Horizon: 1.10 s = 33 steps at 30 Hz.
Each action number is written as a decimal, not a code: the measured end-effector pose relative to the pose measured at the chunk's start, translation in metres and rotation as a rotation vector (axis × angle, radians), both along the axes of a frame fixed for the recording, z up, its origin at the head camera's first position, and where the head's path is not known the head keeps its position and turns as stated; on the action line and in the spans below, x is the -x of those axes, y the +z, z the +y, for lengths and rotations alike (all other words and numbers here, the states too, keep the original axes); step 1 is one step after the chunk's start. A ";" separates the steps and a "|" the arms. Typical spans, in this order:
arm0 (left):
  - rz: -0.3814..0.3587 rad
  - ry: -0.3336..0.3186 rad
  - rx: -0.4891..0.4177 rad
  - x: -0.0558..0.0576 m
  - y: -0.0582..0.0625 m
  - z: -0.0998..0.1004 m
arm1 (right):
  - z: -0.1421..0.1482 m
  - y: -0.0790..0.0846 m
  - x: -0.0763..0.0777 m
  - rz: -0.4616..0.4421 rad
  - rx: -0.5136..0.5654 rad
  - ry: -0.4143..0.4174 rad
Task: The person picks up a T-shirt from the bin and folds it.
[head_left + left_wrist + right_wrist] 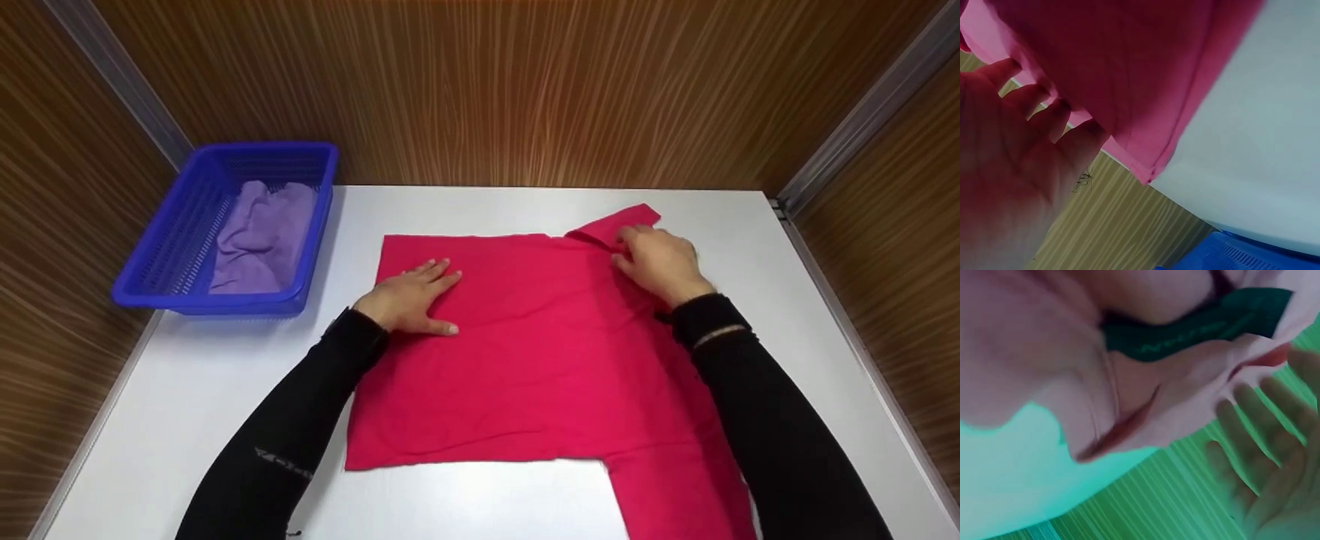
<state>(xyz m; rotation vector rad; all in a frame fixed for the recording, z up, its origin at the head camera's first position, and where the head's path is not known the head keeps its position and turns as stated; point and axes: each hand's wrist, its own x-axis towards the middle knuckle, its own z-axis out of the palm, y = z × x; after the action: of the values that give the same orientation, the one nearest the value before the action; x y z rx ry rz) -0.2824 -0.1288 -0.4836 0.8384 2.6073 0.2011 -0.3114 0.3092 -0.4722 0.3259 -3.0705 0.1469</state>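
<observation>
A red short-sleeved garment [517, 360] lies spread sideways on the white table, its hem to the left. My left hand [416, 300] rests on it near the hem, fingers spread; in the left wrist view that hand [1016, 152] is by the pink-looking cloth [1134, 84]. At the far sleeve [611, 225], which is partly folded, my right hand [664, 262] has its fingertips against the cloth. The right wrist view shows the right hand [1269, 444] with fingers apart beside the garment and a dark neck label [1202, 323]. The collar is mostly hidden under my right wrist.
A blue plastic basket [319, 247] stands at the back left with a crumpled lilac cloth [262, 236] inside. Wood-grain panels [480, 90] wall the white table [225, 390] at the back and both sides. The near sleeve [675, 487] runs toward the front edge.
</observation>
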 end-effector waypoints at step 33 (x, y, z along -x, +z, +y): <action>0.006 0.018 -0.030 0.001 -0.002 -0.002 | -0.026 -0.007 0.083 -0.067 0.293 -0.092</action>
<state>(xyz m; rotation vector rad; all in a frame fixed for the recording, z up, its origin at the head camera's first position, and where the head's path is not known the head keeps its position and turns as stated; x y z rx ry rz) -0.2835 -0.1311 -0.4854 0.8277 2.6240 0.2440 -0.3944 0.2829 -0.4792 0.1667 -3.0591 0.6070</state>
